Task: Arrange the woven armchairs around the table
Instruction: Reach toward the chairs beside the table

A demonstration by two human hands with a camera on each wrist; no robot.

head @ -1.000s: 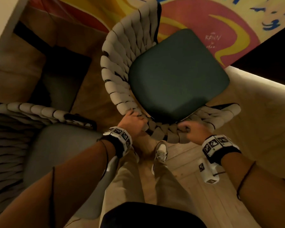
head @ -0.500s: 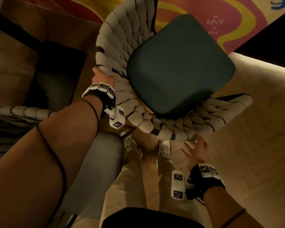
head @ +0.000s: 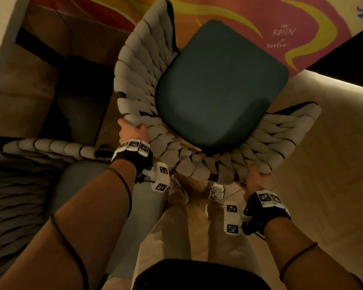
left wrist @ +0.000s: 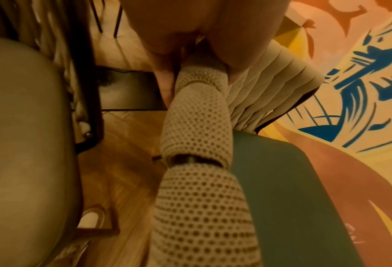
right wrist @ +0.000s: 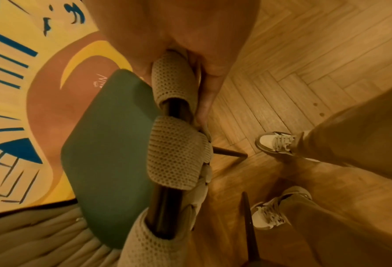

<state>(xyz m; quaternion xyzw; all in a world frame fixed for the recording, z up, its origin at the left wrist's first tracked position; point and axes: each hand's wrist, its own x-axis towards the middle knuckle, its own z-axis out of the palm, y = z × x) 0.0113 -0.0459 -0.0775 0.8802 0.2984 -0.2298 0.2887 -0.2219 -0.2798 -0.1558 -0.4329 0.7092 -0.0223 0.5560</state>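
Both grips have shifted: the woven armchair (head: 208,97) stands half on the rug (head: 260,21), left hand (head: 133,131) clutching its side rim, right hand (head: 254,181) its back rim. Swinging could knock the neighbouring grey chair (head: 50,147).

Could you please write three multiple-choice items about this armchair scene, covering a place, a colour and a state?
1. Where does the left hand grip the woven armchair?
A. its woven rim
B. a leg
C. the cushion

2. What colour is the seat cushion?
A. red
B. dark green
C. white

3. What is the right hand doing?
A. hanging free
B. gripping the chair's rim
C. pressing flat on the cushion

Key: 1 A, fingers wrap the rim; 2 B, every view shows green; 3 B, it closes round the rim.
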